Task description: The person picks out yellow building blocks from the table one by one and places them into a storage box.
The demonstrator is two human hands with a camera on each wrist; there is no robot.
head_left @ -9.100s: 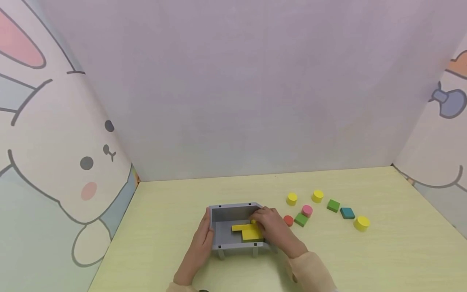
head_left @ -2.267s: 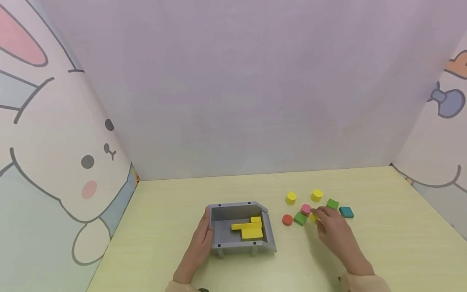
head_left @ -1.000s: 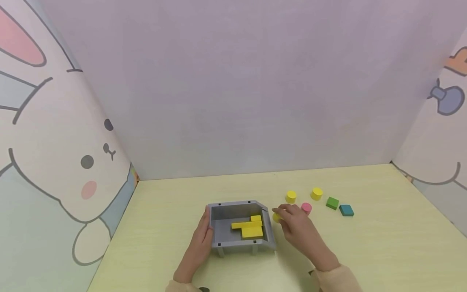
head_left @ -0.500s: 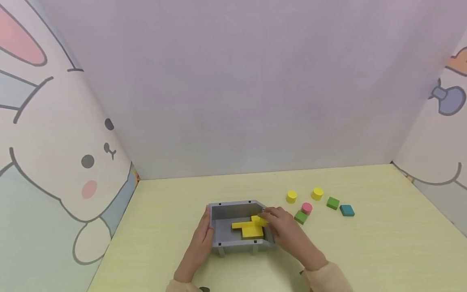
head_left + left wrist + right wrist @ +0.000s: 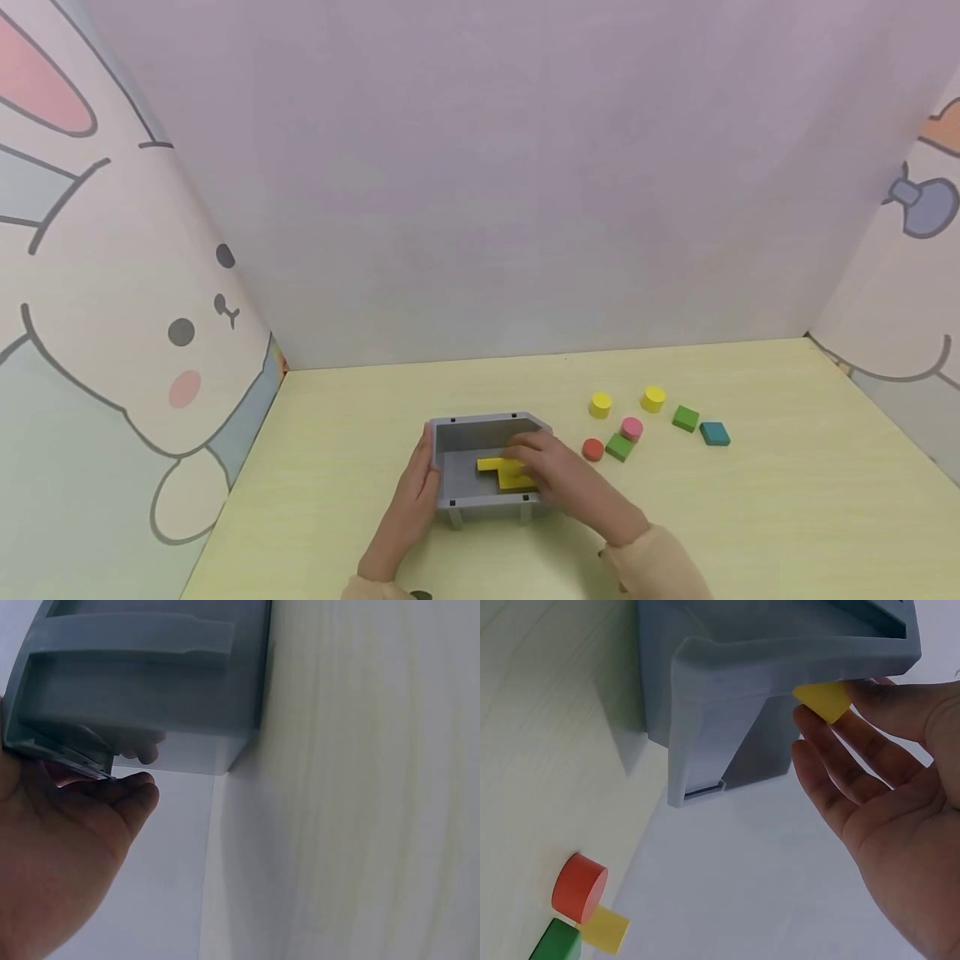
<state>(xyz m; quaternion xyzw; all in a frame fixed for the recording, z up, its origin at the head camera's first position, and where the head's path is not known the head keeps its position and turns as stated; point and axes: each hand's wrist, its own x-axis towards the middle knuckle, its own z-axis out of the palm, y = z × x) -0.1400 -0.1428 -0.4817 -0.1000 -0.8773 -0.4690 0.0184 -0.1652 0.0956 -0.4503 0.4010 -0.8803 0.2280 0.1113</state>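
Note:
A grey plastic storage bin (image 5: 480, 502) stands on the table with its sloped, lower front facing right. My left hand (image 5: 408, 504) rests flat along the bin's left wall. In the right wrist view, my right hand (image 5: 900, 802) pinches a yellow cylinder block (image 5: 825, 699) between thumb and fingers, partly hidden by the bin's rim. The head view places that hand over the bin's right half, above the yellow blocks in it. A yellow bar (image 5: 487, 464) and a flat yellow block (image 5: 514, 483) show there; the small yellow block behind them is covered by the hand.
Right of the bin lie a red round block (image 5: 592, 450), a green square block (image 5: 619, 447), a pink cylinder (image 5: 632, 429), two yellow cylinders (image 5: 600, 406), another green block (image 5: 686, 418) and a teal block (image 5: 715, 433). A pale wall (image 5: 480, 208) closes off the back.
My right hand has carried a yellow cylinder leftward from the scattered blocks, over the sloped front and into the bin. My left hand stays at the bin's left wall.

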